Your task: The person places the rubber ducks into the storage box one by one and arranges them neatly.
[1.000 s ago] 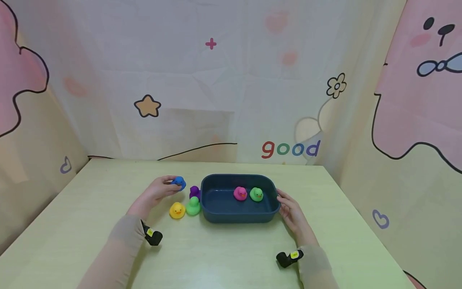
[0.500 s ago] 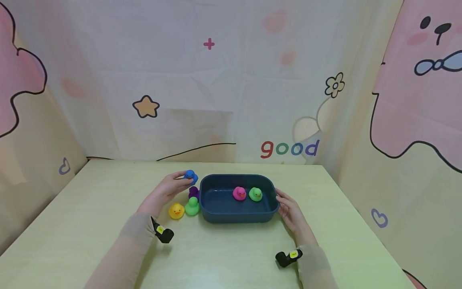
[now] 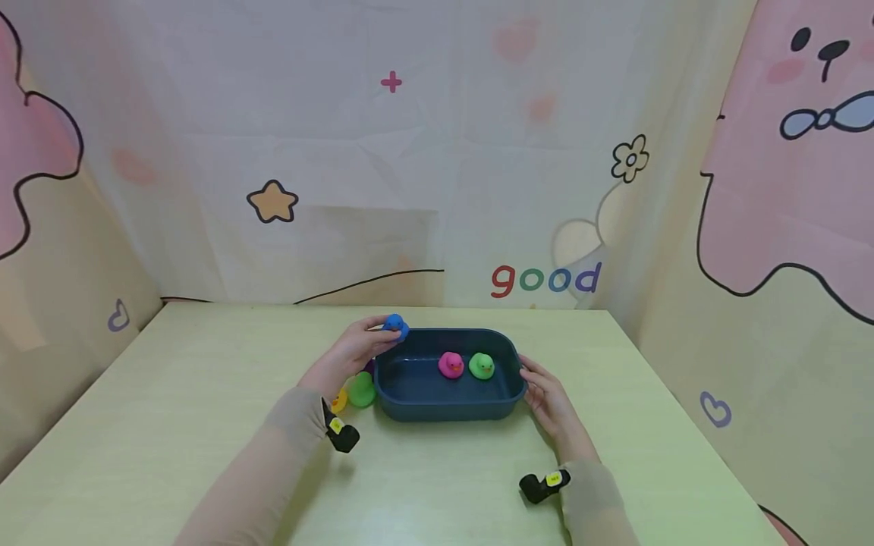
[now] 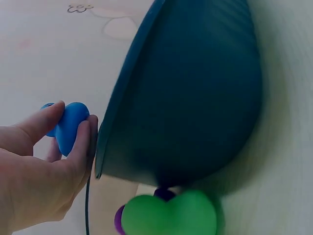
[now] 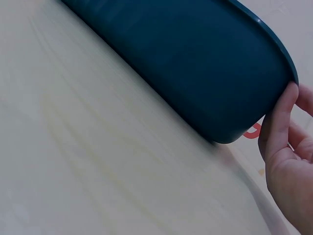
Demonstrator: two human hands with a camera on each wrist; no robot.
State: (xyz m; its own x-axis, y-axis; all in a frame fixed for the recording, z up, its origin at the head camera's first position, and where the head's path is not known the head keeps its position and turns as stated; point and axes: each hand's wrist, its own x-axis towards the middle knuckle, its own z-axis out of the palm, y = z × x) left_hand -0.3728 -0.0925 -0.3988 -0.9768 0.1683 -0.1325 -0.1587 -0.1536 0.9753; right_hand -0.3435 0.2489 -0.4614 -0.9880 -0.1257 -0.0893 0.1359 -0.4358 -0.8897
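My left hand (image 3: 355, 349) pinches a blue rubber duck (image 3: 395, 327) between thumb and fingers, up at the back left corner of a dark blue plastic bin (image 3: 447, 410). In the left wrist view the duck hangs beside the bin's rim. Inside the bin sit a pink duck (image 3: 451, 365) and a light green duck (image 3: 481, 366). At the bin's left stand a green duck (image 3: 362, 390), a yellow duck (image 3: 339, 400) partly behind my wrist, and a mostly hidden purple duck (image 4: 119, 220). My right hand (image 3: 551, 403) rests its fingers against the bin's right end, fingertips at the rim.
The bin stands on a pale wooden table (image 3: 437, 485). Printed cloth walls enclose its back and both sides. Each wrist carries a small black camera, the left one (image 3: 341, 434) close to the yellow duck in the head view.
My left hand has carried the blue duck right and upward, from left of the bin to its back left corner. My right hand stays at the bin's end.
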